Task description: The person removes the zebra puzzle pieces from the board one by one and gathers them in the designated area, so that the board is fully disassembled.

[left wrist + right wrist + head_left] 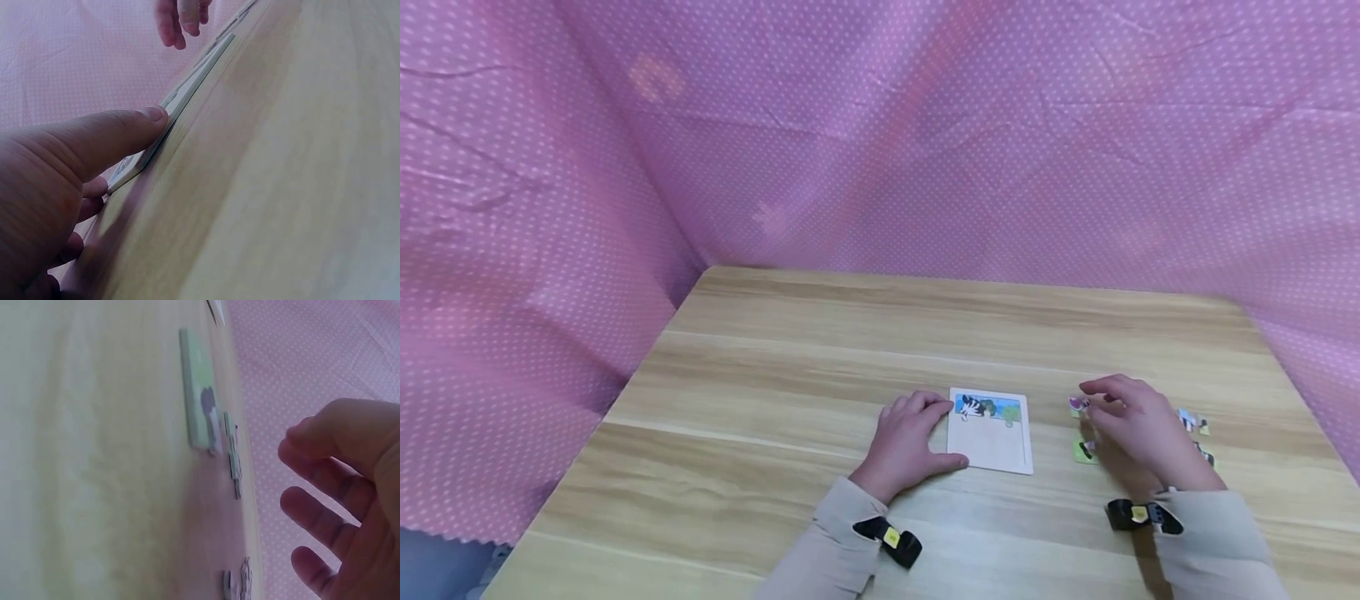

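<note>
A white square puzzle board (988, 446) lies on the table, with a zebra, a bush and blue sky filling its upper strip and plain white below. My left hand (902, 446) holds the board at its left side, thumb (140, 125) at the near edge and fingertips at the far left part. To the right, my right hand (1138, 421) hovers over loose puzzle pieces, thumb and fingers bent with nothing between them. Beside its fingertips lie a purple-patterned piece (1078, 406) and a green piece (1083, 452), the latter large in the right wrist view.
More loose pieces lie beyond the right hand, among them a blue-and-white one (1186, 419) and a black-and-white striped one (1205, 455), partly hidden by the hand. The wooden table (737, 400) meets a pink dotted cloth (887, 167) along its back and sides.
</note>
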`<state>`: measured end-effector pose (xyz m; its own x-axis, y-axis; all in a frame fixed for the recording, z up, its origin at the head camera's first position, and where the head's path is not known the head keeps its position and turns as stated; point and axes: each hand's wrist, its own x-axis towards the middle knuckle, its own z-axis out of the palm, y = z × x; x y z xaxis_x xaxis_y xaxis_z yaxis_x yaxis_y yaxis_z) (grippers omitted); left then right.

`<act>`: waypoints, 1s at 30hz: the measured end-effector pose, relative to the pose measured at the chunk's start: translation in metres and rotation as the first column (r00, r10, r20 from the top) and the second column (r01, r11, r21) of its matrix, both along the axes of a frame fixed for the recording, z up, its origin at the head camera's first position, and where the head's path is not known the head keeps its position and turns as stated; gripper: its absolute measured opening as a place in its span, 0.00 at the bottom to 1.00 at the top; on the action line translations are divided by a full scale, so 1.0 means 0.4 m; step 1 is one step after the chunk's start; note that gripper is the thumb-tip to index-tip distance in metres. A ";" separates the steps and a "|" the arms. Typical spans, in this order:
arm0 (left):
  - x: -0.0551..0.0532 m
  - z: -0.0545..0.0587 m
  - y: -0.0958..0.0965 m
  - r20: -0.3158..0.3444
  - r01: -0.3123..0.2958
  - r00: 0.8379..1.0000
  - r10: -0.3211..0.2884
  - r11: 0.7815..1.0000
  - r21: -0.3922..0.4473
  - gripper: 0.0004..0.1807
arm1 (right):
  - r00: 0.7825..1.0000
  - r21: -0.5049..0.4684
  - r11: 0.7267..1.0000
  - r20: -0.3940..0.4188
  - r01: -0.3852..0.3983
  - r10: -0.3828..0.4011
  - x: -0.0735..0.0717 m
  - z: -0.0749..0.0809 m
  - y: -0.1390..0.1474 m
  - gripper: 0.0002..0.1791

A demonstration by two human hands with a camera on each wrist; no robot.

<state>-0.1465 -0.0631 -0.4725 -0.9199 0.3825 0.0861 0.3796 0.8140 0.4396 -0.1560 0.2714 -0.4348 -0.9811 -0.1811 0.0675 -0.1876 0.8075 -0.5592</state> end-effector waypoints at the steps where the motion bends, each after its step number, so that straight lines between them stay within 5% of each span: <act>1: 0.000 -0.001 0.001 0.003 0.001 1.000 -0.001 1.000 -0.001 0.44 | 1.000 0.002 1.000 -0.001 -0.002 0.002 0.000 0.000 0.003 0.18; 13: 0.002 -0.005 0.004 0.006 0.000 1.000 0.000 1.000 -0.003 0.44 | 0.998 0.155 0.986 0.022 -0.057 0.055 -0.010 -0.011 0.020 0.20; 30: -0.001 -0.001 0.001 -0.008 -0.006 1.000 0.006 1.000 -0.003 0.44 | 0.996 0.098 0.995 0.087 -0.019 0.010 -0.022 -0.015 0.005 0.17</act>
